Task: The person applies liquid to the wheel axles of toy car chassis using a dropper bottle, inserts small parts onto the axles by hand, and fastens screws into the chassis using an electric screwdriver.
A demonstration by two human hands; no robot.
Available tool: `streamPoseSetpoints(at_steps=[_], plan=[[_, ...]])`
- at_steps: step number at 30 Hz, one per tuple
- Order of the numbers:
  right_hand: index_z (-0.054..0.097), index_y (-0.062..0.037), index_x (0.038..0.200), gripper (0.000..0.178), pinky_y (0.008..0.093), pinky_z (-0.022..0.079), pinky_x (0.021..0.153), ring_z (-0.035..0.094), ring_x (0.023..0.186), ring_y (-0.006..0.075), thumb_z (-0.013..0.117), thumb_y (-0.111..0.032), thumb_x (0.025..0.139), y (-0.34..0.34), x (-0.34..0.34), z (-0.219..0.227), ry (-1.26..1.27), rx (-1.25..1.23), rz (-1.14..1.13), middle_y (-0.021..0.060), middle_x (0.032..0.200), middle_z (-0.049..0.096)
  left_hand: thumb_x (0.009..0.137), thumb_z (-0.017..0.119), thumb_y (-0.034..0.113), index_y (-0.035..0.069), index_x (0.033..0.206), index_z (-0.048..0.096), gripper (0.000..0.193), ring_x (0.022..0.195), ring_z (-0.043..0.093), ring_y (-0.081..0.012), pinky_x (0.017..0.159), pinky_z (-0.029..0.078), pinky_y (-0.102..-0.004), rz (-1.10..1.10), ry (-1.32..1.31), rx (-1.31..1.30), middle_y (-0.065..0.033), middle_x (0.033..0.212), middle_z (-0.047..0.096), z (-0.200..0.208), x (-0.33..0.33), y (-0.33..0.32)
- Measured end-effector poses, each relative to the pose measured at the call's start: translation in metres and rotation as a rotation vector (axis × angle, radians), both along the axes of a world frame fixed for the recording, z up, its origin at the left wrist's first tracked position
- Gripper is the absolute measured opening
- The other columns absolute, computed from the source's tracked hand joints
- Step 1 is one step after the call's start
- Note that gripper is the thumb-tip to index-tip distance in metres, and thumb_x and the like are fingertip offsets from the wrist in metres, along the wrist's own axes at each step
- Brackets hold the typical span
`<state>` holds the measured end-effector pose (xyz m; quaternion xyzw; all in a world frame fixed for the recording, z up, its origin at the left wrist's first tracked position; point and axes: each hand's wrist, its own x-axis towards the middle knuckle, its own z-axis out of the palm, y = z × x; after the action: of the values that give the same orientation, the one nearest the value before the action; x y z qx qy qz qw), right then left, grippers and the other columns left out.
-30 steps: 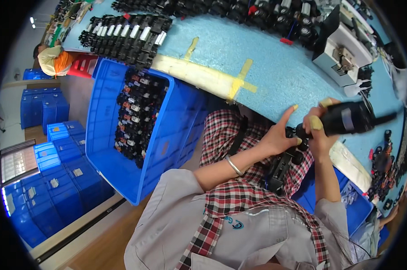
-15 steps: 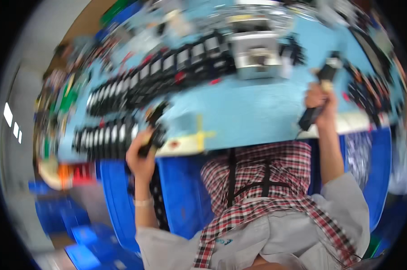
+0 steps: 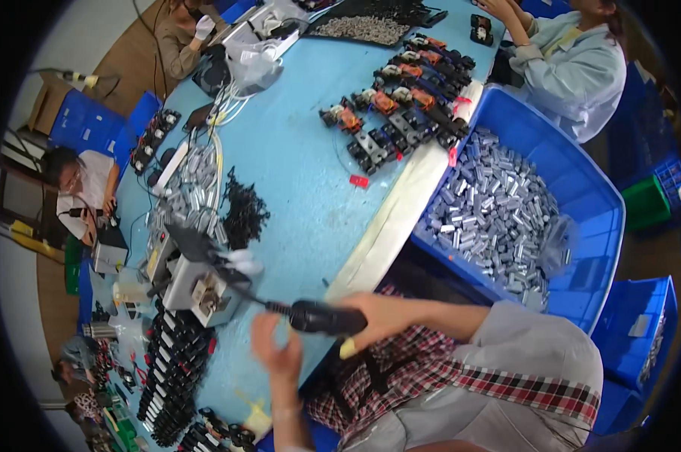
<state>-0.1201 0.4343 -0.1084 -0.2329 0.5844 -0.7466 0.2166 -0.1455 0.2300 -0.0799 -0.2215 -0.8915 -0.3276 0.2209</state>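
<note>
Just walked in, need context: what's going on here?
The person's bare right hand grips a black, cylindrical corded tool at the edge of a light-blue table. The open left hand is beside the tool's cord end; blur hides whether they touch. Black-and-orange wheeled assemblies sit on the tabletop, near a blue plastic bin of silver metal pieces. Rows of black parts stand to the left.

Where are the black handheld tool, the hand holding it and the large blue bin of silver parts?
Black handheld tool [image 3: 327, 319]: head view, middle of its body.
Right hand [image 3: 383, 316]: head view, middle of the hand.
Large blue bin [image 3: 559, 162]: head view, bare inner wall.
</note>
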Motion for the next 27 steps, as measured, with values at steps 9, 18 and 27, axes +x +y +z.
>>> streamPoseSetpoints(at_steps=[9,18,27], plan=[[0.054,-0.0008,0.114,0.054,0.0262,0.042,0.076,0.048,0.087,0.0106,0.076,-0.023,0.07,0.044,-0.002,0.022,-0.231,-0.085,-0.04,0.0013,0.092,0.054,0.06,0.07,0.001,0.005,0.099,0.056,0.041,0.099,0.052,-0.0276,0.081,0.047,-0.0378,-0.196,0.156,-0.281,-0.0072,0.106,0.058,-0.064,-0.179,0.224],[0.051,-0.0003,0.107,0.052,0.0236,0.042,0.055,0.05,0.062,0.0083,0.077,-0.02,0.067,0.06,-0.014,0.08,-0.065,-0.156,-0.179,-0.0009,0.074,0.052,0.064,0.068,-0.002,0.002,0.105,0.057,0.043,0.082,0.06,-0.0234,0.076,0.049,-0.0299,-0.007,0.176,0.208,-0.0108,0.093,0.062,0.033,-0.091,0.064],[0.049,-0.0003,0.104,0.029,0.026,0.039,0.046,0.041,0.043,0.0098,0.057,-0.02,0.083,-0.112,-0.102,0.144,0.329,-0.593,-0.006,-0.0036,0.053,0.04,0.07,0.066,-0.003,0.003,0.114,0.04,0.052,0.086,0.06,-0.0166,0.074,0.048,-0.0263,0.294,-0.239,0.941,-0.0149,0.096,0.061,0.082,0.147,-0.098]])
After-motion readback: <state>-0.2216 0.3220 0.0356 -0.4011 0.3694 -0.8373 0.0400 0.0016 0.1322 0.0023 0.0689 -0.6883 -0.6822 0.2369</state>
